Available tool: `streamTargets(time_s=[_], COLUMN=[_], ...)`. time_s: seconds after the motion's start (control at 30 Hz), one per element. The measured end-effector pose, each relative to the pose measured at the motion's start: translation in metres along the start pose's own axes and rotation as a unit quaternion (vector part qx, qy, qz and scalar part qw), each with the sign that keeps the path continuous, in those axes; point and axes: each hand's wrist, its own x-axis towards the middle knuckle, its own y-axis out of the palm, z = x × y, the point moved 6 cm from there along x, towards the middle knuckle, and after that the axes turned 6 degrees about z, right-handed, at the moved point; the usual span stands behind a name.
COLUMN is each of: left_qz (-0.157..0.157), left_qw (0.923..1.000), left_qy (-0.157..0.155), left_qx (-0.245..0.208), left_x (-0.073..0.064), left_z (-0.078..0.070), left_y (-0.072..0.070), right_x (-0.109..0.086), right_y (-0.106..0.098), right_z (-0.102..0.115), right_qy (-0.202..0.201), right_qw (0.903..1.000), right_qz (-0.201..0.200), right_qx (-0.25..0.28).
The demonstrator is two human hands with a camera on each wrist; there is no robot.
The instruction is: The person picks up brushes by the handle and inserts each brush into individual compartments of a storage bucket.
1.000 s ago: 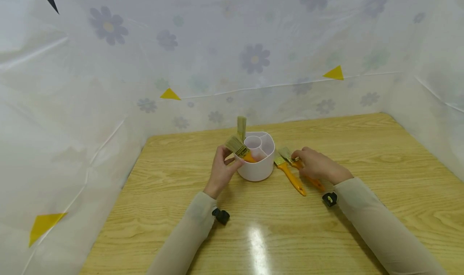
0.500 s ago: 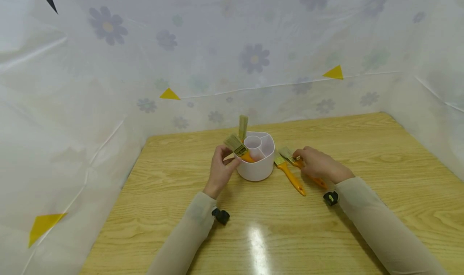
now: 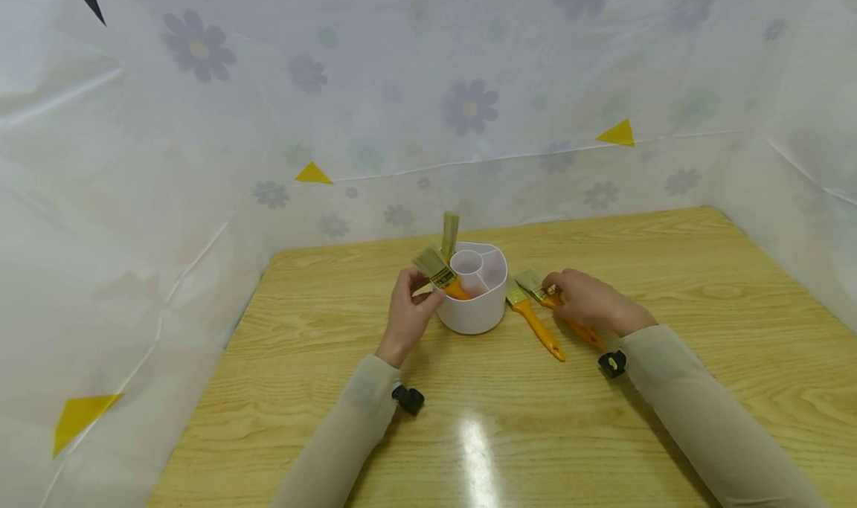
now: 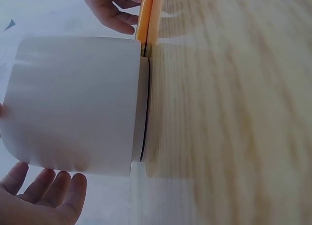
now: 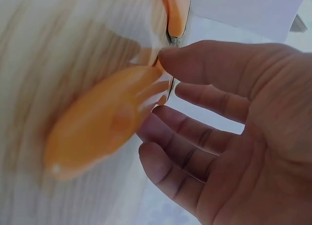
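Observation:
In the head view, a white round organizer (image 3: pixel 471 316) with several compartments stands on the table. My left hand (image 3: pixel 408 318) holds its left side, thumb near the rim; the left wrist view shows fingertips (image 4: pixel 75 193) against its wall. A wide paintbrush (image 3: pixel 437 268) leans out of a front compartment, and another paintbrush (image 3: pixel 450 233) stands up behind it. Right of the organizer, my right hand (image 3: pixel 591 300) pinches a paintbrush with an orange handle (image 5: pixel 105 122) lying on the table. Beside it lies one more paintbrush (image 3: pixel 538 331), its bristles close to the organizer.
The wood-grain table (image 3: pixel 509 426) ends at a back wall of white floral sheeting (image 3: pixel 402 106). More sheeting (image 3: pixel 87 255) hangs along the left side, and some on the right. Yellow triangles (image 3: pixel 616 134) mark the sheeting. A black device sits at each wrist.
The paintbrushes in the organizer have shifted slightly, the rear one to the right and the front one a little up and left. My right hand has moved very slightly up and right.

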Motion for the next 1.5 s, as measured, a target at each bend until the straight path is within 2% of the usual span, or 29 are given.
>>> streamTargets(time_s=[0.47, 1.07, 1.13, 1.33, 1.5], left_qz=[0.016, 0.012, 0.011, 0.004, -0.001], left_qw=[0.9998, 0.9998, 0.9999, 0.9999, 0.9998], left_qy=[-0.007, -0.007, -0.004, -0.005, 0.001], left_qx=[0.013, 0.015, 0.012, 0.014, 0.021], left_x=[0.000, 0.001, 0.002, 0.009, 0.009], left_z=[0.002, 0.003, 0.008, 0.036, 0.040], left_y=[0.000, 0.001, 0.000, -0.002, -0.002], right_x=[0.002, 0.008, 0.009, 0.011, 0.012], right_y=[0.000, -0.004, -0.004, -0.005, -0.005], right_z=[-0.005, -0.002, -0.003, -0.003, -0.003], right_qy=[0.004, -0.001, 0.002, 0.009, 0.002], right_qw=[0.9999, 0.9993, 0.9994, 0.9995, 0.9997], right_qz=[0.005, -0.008, -0.010, -0.015, -0.018], right_qx=[0.015, 0.035, 0.034, 0.027, 0.019])
